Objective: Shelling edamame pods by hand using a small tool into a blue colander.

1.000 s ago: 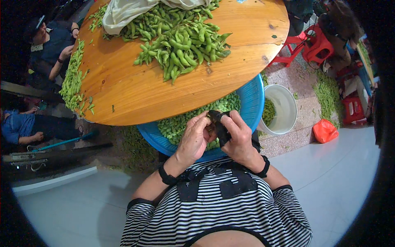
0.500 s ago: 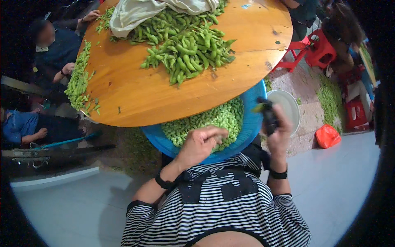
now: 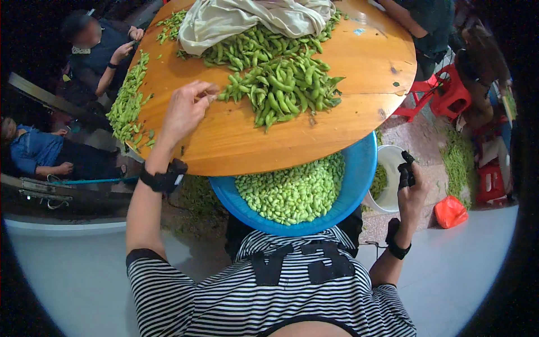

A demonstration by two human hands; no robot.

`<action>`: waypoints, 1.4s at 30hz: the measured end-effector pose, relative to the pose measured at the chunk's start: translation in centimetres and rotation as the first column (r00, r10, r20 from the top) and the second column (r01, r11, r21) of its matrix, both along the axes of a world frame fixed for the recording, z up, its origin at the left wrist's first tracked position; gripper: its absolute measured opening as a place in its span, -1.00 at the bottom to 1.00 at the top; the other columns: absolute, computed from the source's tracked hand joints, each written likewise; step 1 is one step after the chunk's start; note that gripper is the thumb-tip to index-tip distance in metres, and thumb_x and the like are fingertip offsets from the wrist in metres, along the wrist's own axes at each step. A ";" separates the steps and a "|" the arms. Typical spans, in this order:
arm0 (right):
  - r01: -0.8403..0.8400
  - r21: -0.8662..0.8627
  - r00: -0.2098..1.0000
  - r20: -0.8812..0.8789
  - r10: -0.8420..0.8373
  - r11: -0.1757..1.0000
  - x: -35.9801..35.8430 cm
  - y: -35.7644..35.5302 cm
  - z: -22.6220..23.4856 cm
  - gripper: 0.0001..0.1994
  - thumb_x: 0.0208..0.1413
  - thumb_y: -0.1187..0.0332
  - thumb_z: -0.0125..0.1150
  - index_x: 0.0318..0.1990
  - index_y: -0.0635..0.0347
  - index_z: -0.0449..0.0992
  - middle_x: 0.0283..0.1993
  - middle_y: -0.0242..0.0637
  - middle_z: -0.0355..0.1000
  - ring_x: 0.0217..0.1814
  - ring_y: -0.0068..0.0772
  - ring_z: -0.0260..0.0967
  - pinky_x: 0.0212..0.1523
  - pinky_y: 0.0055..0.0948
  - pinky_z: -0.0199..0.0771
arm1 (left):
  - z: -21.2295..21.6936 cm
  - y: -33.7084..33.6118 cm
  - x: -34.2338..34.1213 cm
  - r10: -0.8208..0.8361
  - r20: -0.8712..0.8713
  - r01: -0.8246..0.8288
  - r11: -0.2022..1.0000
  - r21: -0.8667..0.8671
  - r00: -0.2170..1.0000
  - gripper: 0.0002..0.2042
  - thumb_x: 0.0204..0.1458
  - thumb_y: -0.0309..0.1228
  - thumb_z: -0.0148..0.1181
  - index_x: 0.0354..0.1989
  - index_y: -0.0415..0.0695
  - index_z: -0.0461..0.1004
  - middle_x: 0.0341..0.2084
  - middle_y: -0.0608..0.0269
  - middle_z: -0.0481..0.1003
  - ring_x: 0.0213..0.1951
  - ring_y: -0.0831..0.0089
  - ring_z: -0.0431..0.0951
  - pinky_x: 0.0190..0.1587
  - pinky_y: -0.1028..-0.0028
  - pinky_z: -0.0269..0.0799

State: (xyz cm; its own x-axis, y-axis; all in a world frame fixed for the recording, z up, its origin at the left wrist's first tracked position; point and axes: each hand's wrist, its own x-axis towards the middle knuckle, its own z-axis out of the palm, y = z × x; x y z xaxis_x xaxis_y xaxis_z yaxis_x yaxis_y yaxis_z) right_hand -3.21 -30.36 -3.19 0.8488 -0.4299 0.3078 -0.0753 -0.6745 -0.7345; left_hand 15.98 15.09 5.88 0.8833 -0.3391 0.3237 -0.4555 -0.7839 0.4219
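A heap of green edamame pods (image 3: pixel 289 92) lies on the round wooden table (image 3: pixel 236 149). At the heap's left edge my left hand (image 3: pixel 186 109) reaches over the tabletop, its thumb and forefinger pinched together at a pod. Below the table edge sits a blue basin (image 3: pixel 365 171) full of shelled green beans (image 3: pixel 292 194). My right hand (image 3: pixel 412 185), with black coverings on some fingers, is held right of the basin beside a white bucket (image 3: pixel 387 205). Its fingers are apart and nothing shows in them. Green bits lie inside the bucket.
A pale cloth (image 3: pixel 252 22) covers the back of the heap. More pods (image 3: pixel 129 106) line the table's left edge, near a person (image 3: pixel 84 53) at work. Red plastic stools (image 3: pixel 449 92) and a red bag (image 3: pixel 450 212) are at the right. Another person (image 3: pixel 39 151) sits far left.
My left hand has moved from above the basin to the pods on the table. My right hand has moved right, past the bucket, and its fingers have opened. The view has shifted slightly.
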 end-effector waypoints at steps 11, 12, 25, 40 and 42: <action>-0.103 0.117 0.991 -0.070 0.112 0.988 1.2 1.6 2.1 -0.72 -0.01 0.58 0.10 -0.10 0.38 0.51 -0.37 -0.25 0.49 -0.31 -0.51 0.41 -0.26 -0.51 0.37 | 0.5 -1.8 0.9 0.142 -0.321 -0.071 0.972 0.223 0.936 -0.90 -0.12 -0.57 0.19 -0.43 -0.34 0.45 -0.54 -0.01 0.47 -0.39 0.08 0.52 -0.29 0.25 0.40; -0.114 0.179 0.991 -0.048 0.125 0.977 1.2 1.7 1.7 -0.72 -0.01 0.58 0.10 -0.10 0.38 0.51 -0.37 -0.27 0.48 -0.29 -0.52 0.41 -0.24 -0.52 0.37 | 0.8 -1.4 0.7 0.143 -0.312 -0.058 0.963 0.265 0.939 -0.92 -0.12 -0.59 0.16 -0.43 -0.35 0.45 -0.56 -0.04 0.44 -0.41 0.02 0.50 -0.29 0.23 0.40; -0.603 0.510 0.721 0.021 0.692 0.613 3.0 13.0 7.0 -0.72 0.00 0.49 0.18 -0.10 0.37 0.48 -0.36 -0.22 0.40 -0.31 -0.38 0.34 -0.25 -0.48 0.33 | -0.6 -10.5 -11.4 -0.375 -0.557 -0.204 0.664 -0.719 0.742 -0.92 0.00 -0.60 0.25 -0.34 -0.19 0.49 -0.50 0.43 0.51 -0.49 0.69 0.46 -0.44 0.66 0.39; -0.382 0.849 0.777 0.080 0.625 0.366 1.1 13.9 3.8 -0.89 0.12 0.55 0.04 -0.24 0.28 0.48 -0.60 -0.57 0.25 -0.60 -0.77 0.11 -0.61 -0.68 0.04 | -6.4 -14.4 -15.4 -0.276 -0.392 -0.162 0.599 -0.784 0.877 -0.92 0.06 -0.60 0.21 -0.28 -0.25 0.47 -0.49 0.33 0.50 -0.50 0.63 0.49 -0.46 0.61 0.41; -0.374 0.855 0.775 0.076 0.627 0.360 1.2 13.6 4.0 -0.87 0.13 0.55 0.04 -0.21 0.28 0.49 -0.60 -0.57 0.25 -0.60 -0.76 0.11 -0.61 -0.68 0.04 | -6.2 -14.7 -15.3 -0.229 -0.319 -0.094 0.661 -0.744 0.920 -0.93 0.04 -0.60 0.23 -0.31 -0.24 0.47 -0.49 0.33 0.50 -0.49 0.63 0.49 -0.45 0.61 0.41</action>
State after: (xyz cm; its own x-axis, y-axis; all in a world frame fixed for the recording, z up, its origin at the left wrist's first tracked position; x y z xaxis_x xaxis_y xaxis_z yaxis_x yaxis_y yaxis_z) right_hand -2.06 -16.71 0.77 0.9755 0.1649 -0.1454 -0.1798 0.2179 -0.9593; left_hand 0.65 0.42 -0.33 0.9677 -0.1947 0.1602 -0.1843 -0.1126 0.9764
